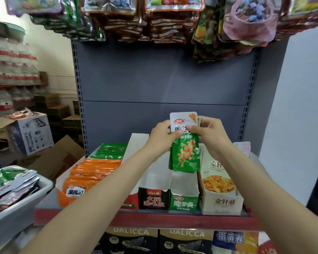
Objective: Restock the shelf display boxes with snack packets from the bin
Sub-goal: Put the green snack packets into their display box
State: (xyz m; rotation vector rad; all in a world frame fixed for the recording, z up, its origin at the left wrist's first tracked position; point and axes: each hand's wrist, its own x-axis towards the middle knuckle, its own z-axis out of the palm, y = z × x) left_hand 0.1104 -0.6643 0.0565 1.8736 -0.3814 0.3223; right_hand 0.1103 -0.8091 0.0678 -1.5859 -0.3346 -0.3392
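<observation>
Both hands hold a small stack of green-and-white snack packets point(184, 151) upright above the shelf. My left hand point(163, 137) pinches the stack's left side; my right hand point(210, 134) grips its right side, thumb on the front. Right below stands the green display box point(184, 197), open at the top, its inside hidden. The grey bin point(17, 208) at lower left holds several mixed packets.
On the red-edged shelf point(154, 219) stand an orange box with orange and green packets point(92, 173), a black box point(151, 198) and a beige box point(220, 198). Bagged snacks hang overhead point(173, 24). Cardboard cartons point(31, 134) are piled at left.
</observation>
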